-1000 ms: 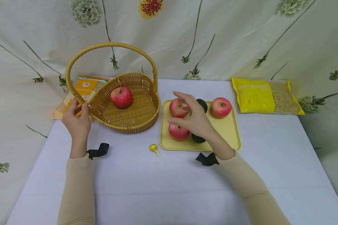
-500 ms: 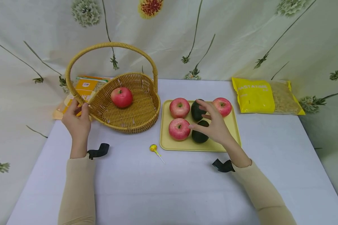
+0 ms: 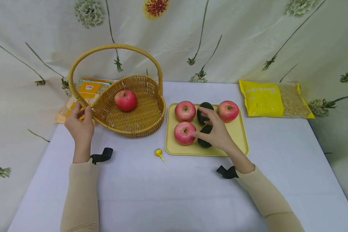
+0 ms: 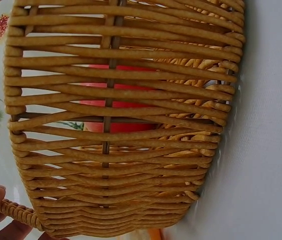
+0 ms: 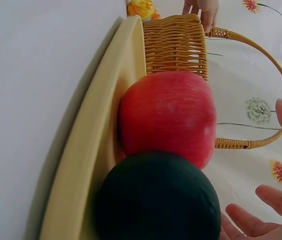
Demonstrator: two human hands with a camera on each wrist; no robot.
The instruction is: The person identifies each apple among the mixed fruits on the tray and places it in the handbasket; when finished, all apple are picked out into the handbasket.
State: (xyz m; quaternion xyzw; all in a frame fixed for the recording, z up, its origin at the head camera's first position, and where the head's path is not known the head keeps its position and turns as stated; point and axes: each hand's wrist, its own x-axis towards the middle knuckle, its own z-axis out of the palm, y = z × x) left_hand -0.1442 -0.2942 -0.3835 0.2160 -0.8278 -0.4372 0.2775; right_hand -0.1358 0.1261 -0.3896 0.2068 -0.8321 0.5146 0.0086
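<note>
My left hand (image 3: 80,124) grips the base of the handle of a wicker basket (image 3: 127,124), at its left end. One red apple (image 3: 126,100) lies inside the basket and shows through the weave in the left wrist view. Over the yellow tray (image 3: 232,138) hovers my right hand (image 3: 217,132), fingers apart and slightly bent, with nothing between them. Beneath it sit two dark avocados (image 3: 204,111), partly covered by the hand. Beside them on the tray are a back-left apple (image 3: 185,111), a front-left apple (image 3: 184,133) and a right-hand apple (image 3: 227,111).
A yellow-wrapped lollipop (image 3: 158,152) lies on the white table in front of the tray and basket. At the back right is a yellow pasta bag (image 3: 264,100). An orange package (image 3: 88,91) stands behind the basket. Flower-patterned cloth (image 3: 174,42) hangs behind the table.
My right hand has shifted right from above the left apples to over the avocados, drifting slightly back left in the last half second. The left hand and basket have stayed put.
</note>
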